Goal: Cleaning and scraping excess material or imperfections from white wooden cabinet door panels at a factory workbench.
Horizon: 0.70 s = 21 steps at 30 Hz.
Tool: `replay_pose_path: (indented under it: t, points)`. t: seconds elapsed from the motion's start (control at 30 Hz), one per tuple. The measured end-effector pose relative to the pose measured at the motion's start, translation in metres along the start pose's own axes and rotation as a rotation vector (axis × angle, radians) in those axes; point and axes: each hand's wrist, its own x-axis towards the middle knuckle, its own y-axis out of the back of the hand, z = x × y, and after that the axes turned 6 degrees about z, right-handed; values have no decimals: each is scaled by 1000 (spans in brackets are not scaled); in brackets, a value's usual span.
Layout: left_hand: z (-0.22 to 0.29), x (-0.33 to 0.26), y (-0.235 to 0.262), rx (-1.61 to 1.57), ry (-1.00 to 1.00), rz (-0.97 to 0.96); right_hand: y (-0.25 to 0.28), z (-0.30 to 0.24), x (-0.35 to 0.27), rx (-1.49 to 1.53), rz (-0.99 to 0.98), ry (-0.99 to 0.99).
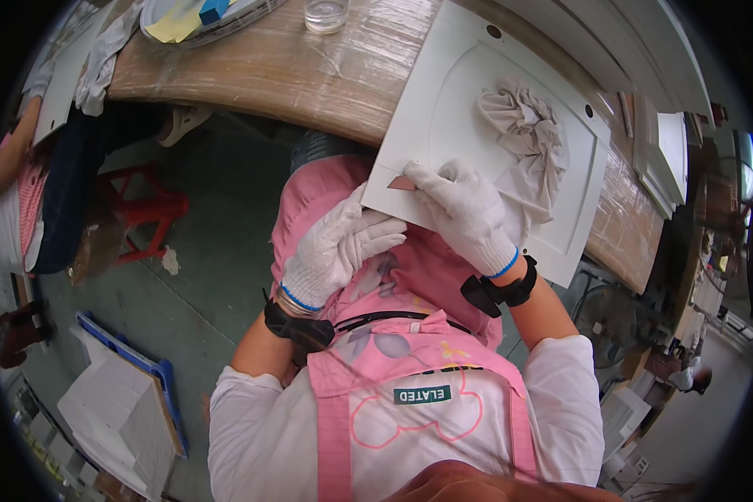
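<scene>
Pinched by white-knit-gloved right hand [464, 201], flat brown piece [402, 182] sits at near-left corner of white recessed panel [448, 125]; white-knit-gloved left hand's [335, 247] grip unclear, done/remaining areas indistinguishable.

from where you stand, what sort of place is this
Probably a workshop: a white panel rests partly on a plastic-wrapped table, the gloved right hand holds a brown piece against it, and a co-worker has another panel.

Wearer's two hands [468, 205], two wristbands [514, 287], one brown piece [403, 183], one glass [325, 16]
</scene>
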Motion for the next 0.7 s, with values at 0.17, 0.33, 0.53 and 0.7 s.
replay_pose_path:
  t: [0.17, 0.33, 0.53, 0.7]
  points:
    - [2, 0, 0, -20, 16, 24, 2, -3, 1, -1, 31, -5]
    - [3, 0, -3, 29, 17, -5, 0, 2, -2, 29, 84, 3]
    - [5, -1, -6, 11, 20, -12, 2, -2, 0, -11, 55, 0]
    - [3, 1, -8, 48, -17, -20, 4, 6, -1, 137, 7, 9]
